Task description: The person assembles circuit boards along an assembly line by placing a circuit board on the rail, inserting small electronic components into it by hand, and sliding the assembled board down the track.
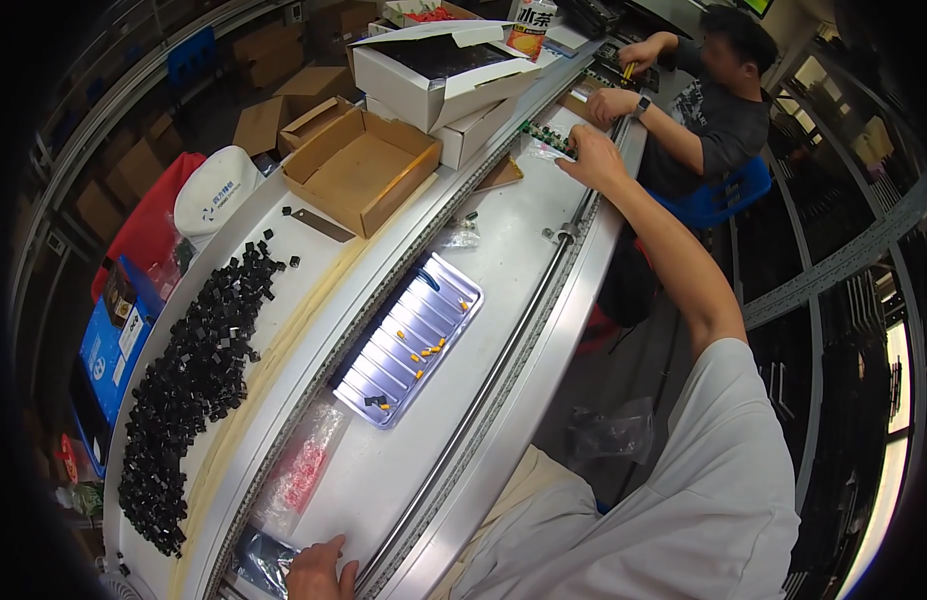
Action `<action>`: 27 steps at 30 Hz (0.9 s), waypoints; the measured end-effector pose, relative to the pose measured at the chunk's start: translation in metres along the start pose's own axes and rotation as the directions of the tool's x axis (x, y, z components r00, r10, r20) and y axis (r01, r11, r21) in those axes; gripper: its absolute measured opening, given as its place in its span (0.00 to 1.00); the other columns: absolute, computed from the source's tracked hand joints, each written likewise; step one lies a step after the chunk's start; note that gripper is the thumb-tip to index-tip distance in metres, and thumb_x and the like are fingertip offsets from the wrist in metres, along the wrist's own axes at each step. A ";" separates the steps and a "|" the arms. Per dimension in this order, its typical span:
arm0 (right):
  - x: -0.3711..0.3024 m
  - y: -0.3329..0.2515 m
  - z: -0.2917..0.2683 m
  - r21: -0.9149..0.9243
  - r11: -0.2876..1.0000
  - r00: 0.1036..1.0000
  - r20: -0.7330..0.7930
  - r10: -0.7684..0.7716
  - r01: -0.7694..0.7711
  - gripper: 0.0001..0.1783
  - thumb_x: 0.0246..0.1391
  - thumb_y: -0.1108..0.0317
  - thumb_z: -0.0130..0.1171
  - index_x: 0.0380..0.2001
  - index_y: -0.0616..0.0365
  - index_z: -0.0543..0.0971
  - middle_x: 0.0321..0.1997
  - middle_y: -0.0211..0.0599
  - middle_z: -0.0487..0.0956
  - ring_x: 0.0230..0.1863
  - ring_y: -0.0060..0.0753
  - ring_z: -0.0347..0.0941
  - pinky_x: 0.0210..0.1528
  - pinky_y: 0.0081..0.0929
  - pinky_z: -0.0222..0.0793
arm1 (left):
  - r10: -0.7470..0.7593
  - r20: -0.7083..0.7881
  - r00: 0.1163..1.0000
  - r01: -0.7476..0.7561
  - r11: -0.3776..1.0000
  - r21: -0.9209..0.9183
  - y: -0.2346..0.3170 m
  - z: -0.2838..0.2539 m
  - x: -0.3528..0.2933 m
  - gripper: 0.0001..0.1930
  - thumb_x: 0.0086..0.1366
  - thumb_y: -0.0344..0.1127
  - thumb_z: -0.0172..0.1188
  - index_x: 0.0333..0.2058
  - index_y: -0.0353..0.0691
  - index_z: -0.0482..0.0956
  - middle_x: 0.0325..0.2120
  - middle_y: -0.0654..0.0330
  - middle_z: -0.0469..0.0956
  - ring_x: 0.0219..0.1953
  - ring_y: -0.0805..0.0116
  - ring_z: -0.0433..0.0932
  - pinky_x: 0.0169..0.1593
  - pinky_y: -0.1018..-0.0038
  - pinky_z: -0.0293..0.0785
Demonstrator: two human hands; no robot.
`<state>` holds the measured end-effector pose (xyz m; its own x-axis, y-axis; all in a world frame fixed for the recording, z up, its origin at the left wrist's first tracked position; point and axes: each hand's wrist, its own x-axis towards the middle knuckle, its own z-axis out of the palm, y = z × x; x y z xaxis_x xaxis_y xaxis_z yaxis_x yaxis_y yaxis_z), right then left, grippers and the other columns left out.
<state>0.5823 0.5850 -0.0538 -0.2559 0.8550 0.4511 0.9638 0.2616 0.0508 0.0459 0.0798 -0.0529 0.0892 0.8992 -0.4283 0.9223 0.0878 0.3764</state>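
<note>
My right arm is stretched far forward, and my right hand (593, 160) has its fingers closed at the near end of a green circuit board (548, 138) with small parts on it. Clear plastic film lies just below the board. At the lower edge my left hand (321, 574) rests with fingers apart, holding nothing, beside a dark shiny bag (265, 560). Between the hands, a ribbed silver tray (408, 340) holds several small orange parts and a few dark ones. A clear bag of red parts (305, 470) lies nearer to my left hand.
A heap of small black parts (193, 390) covers the left ledge. Beyond it stand an open brown cardboard box (363, 170) and white boxes (433, 85). A metal rod (483, 385) runs along the bench's right side. A co-worker (718, 100) sits at the far right, holding a yellow-handled tool.
</note>
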 end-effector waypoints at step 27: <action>0.018 0.027 0.003 -0.065 0.991 0.991 0.054 0.119 -0.116 0.16 0.49 0.60 0.70 0.33 0.56 0.74 0.36 0.42 0.77 0.37 0.47 0.76 0.44 0.39 0.73 | 0.051 -0.019 0.999 -0.052 0.997 -0.058 -0.006 0.003 0.004 0.20 0.61 0.28 0.62 0.53 0.32 0.80 0.39 0.48 0.83 0.40 0.51 0.81 0.49 0.62 0.77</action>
<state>0.6033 0.6088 -0.0465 -0.1426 0.9029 0.4055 0.9898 0.1312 0.0560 0.0422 0.0810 -0.0593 0.1293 0.9104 -0.3931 0.8928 0.0656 0.4457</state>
